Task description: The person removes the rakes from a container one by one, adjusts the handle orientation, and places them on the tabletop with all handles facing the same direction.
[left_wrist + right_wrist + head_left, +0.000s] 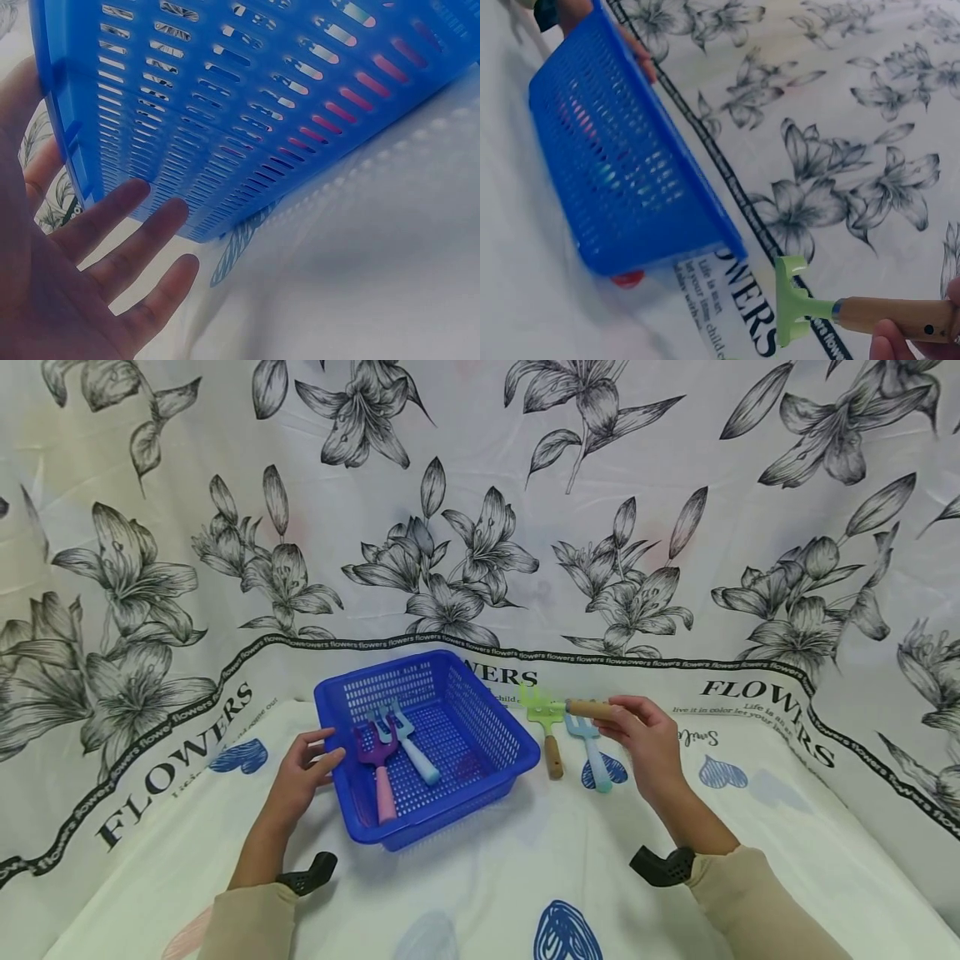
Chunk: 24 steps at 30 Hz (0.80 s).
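Note:
My left hand (303, 768) grips the left rim of a blue plastic basket (480, 785), with several fingers (142, 247) spread along its outer wall. Inside the basket lie a purple garden fork with a pink handle (385, 793) and a light blue garden fork (420, 760); another bluish head partly shows beside them. My right hand (648, 743) pinches the wooden handle of a green garden fork (889, 316), its head pointing left toward the basket. Under it on the cloth lie a second green fork with a wooden handle (553, 756) and a pale blue fork (597, 764).
A white cloth (487, 893) with printed hearts covers the table. Behind it hangs a flower-patterned curtain (465, 460) whose black-lettered band runs along the back edge. A black wrist mount (663, 866) sits at the right sleeve, another (309, 874) at the left.

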Each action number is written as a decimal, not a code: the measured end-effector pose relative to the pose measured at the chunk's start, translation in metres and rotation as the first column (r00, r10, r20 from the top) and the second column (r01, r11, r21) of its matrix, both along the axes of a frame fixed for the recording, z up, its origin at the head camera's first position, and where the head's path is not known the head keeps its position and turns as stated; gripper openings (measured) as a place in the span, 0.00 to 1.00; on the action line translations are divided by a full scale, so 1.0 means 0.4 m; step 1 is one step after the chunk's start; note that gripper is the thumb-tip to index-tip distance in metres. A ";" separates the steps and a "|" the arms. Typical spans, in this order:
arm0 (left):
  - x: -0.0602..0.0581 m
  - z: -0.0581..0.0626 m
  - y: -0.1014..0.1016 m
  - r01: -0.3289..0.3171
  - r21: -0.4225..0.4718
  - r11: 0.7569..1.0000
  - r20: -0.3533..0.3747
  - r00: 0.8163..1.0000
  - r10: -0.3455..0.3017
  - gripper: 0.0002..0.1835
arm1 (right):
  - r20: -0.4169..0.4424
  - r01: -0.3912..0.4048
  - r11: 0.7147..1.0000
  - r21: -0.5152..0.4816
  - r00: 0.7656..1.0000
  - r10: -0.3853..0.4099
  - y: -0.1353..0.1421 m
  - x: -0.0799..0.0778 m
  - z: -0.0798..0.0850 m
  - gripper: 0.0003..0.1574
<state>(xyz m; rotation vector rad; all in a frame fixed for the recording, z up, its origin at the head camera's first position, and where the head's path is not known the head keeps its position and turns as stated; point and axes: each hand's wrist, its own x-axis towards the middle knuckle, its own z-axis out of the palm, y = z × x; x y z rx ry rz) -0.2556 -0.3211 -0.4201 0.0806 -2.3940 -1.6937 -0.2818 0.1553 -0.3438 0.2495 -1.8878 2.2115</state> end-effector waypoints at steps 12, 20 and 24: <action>0.001 0.000 0.002 -0.003 0.002 1.000 0.009 1.000 0.003 0.38 | 0.035 0.144 0.978 0.153 0.988 -0.151 0.062 -0.009 -0.057 0.22; 0.002 0.002 0.002 0.005 0.007 1.000 0.004 1.000 -0.005 0.37 | 0.048 0.196 0.961 0.196 0.977 -0.210 0.102 -0.014 -0.080 0.18; 0.003 0.003 0.003 0.001 0.007 1.000 -0.006 1.000 -0.001 0.36 | 0.054 0.221 0.956 0.196 0.970 -0.235 0.116 -0.018 -0.091 0.18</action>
